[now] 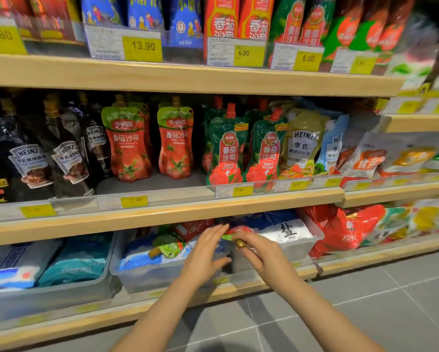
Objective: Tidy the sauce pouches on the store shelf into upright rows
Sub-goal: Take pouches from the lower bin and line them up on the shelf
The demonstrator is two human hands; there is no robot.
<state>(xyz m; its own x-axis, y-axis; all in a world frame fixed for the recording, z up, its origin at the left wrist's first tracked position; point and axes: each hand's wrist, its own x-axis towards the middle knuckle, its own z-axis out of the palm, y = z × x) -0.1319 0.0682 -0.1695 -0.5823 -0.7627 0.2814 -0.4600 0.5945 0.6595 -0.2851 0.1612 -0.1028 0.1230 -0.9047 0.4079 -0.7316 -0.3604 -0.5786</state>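
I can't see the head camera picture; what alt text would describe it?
Two bare hands reach to a store's bottom shelf: the right hand holds a red-and-green sauce pouch by its gold cap, the left hand open beside it. Upright ketchup pouches line the middle shelf.

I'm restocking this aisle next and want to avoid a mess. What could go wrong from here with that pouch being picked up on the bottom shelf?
1. The right hand pinches the red-and-green pouch near its gold cap; the pouch could swing or slip.
2. The left hand hovers open, so it gives no support.
3. Another green pouch lies loose on bags in the clear bin and may be overlooked.
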